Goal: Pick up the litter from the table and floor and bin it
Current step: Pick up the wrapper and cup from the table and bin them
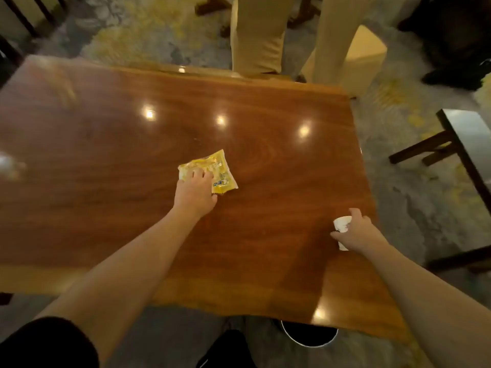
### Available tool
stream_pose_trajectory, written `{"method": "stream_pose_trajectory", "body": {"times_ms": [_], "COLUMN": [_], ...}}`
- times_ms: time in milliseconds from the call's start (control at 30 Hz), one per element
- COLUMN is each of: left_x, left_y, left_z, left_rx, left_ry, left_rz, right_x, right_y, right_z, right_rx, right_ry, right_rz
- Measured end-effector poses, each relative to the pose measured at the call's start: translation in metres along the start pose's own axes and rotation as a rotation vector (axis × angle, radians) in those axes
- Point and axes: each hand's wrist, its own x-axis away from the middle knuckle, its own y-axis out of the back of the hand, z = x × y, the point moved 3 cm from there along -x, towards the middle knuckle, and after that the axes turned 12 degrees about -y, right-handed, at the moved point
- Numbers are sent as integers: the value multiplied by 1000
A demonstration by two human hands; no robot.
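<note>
A crumpled yellow wrapper (212, 170) lies near the middle of the glossy wooden table (106, 160). My left hand (195, 191) rests on its near left part, fingers curled onto it, and the wrapper still lies flat on the table. My right hand (354, 232) is near the table's right edge, shut on a small white paper cup (341, 224). A round dark bin with a light rim (309, 334) shows on the floor under the table's near edge.
Cream-covered chairs (256, 35) stand behind the far edge. A dark side table (470, 144) stands at the right. Dark chair backs are at the top left. Patterned grey and yellow carpet (414, 197) surrounds the table. A blurred pale spot (10, 163) sits at the left edge.
</note>
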Motion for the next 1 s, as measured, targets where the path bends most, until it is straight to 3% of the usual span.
{"method": "stream_pose_trajectory", "body": {"times_ms": [133, 333, 600, 1000], "left_x": [-10, -8, 4, 95], "left_y": [-13, -24, -20, 32], "left_z": [8, 16, 28, -25], "left_rx": [-19, -15, 2, 187], "left_ry": [12, -2, -55, -33], "left_rz": [70, 78, -113, -322], "right_x": [3, 23, 44, 101], "right_y": [-9, -23, -33, -23], "right_z": [25, 90, 141, 109], "right_rx": [-3, -25, 22, 1], "right_ry": [15, 209, 351, 578], "right_rz": [20, 33, 9, 0]}}
